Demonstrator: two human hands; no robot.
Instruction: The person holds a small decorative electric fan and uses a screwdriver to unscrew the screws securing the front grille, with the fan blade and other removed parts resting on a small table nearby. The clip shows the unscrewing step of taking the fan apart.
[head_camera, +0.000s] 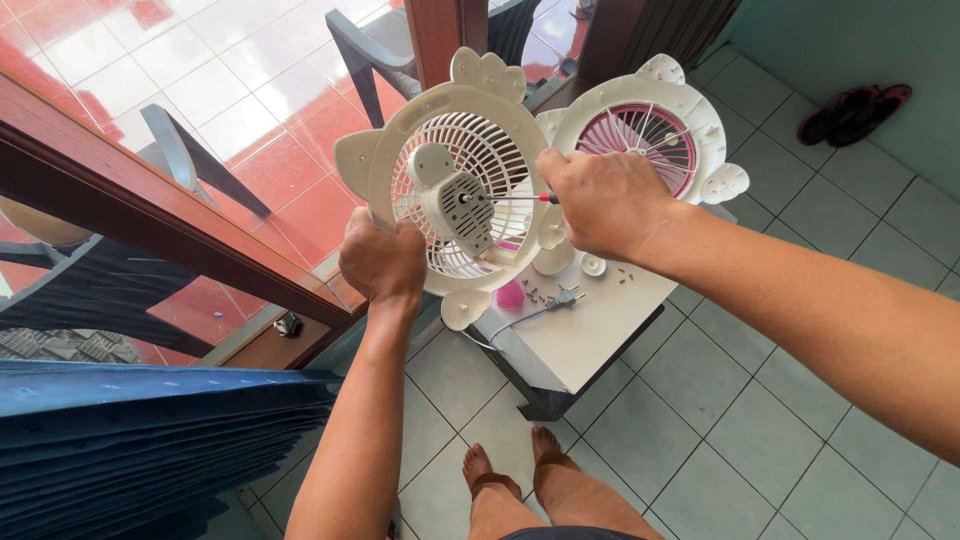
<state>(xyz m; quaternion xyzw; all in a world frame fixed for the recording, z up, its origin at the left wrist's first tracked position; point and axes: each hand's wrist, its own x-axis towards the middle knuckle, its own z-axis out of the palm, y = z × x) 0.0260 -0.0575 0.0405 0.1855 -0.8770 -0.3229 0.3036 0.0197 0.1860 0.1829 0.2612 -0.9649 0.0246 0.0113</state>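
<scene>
Nearest to me I see my own two feet (520, 478) in sandals on the pale green floor tiles (700, 440), and at the near left a stack of dark blue plastic chairs (130, 440).

Just beyond the feet stands a low white table (590, 335). On its top lie a small pink cap (510, 295), a scatter of tiny dark screws (622, 275), a plug on a white cord (562, 298) and a small round white disc (593, 264).

Above the table's left end I hold up a cream fan grille (462, 180), a round rear cover with ear-shaped tabs and a boxy motor housing (458, 205) at its centre, tilted toward me. My left hand (382, 262) is clenched around the grille's lower left rim, knuckles facing me. My right hand (600, 200) is closed around the red handle of a screwdriver (515, 198), most of the handle hidden inside the fist; its thin shaft points left, and the tip meets the motor housing.

Farther right, behind my right hand, a second cream fan part with pink blades (640, 130) inside stands on the far end of the table.

At the far left run a brown wooden window frame (130, 195) and reflecting glass; at the far right a pair of dark sandals (855, 112) lies by the green wall.
</scene>
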